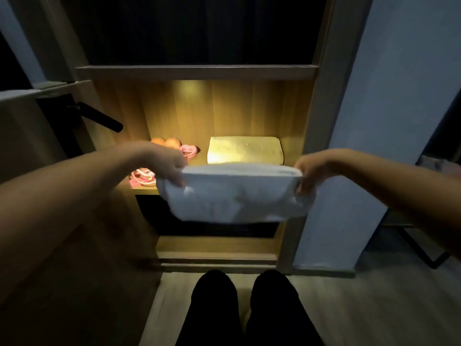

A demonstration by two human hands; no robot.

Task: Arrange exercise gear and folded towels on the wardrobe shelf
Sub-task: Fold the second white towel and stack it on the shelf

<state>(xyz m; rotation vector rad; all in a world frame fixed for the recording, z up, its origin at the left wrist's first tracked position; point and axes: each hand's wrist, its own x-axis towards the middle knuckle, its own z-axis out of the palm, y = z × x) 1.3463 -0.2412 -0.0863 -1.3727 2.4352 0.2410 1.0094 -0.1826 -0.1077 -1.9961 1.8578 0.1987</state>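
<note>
Nearest, two dark trouser legs (249,310) face the wardrobe. Above them the left hand (164,163) and right hand (311,171) each pinch an end of a folded white towel (237,196), held in the air just in front of the lit shelf (146,190). It sags between the grips, so it is probably light, soft and liable to unfold; supporting it underneath would likely keep the folds. On the shelf's near left lies a pink cord bundle (143,176), farther back a pink heart-shaped piece (188,150) and orange balls (166,143), with another folded towel (245,149) at far right.
</note>
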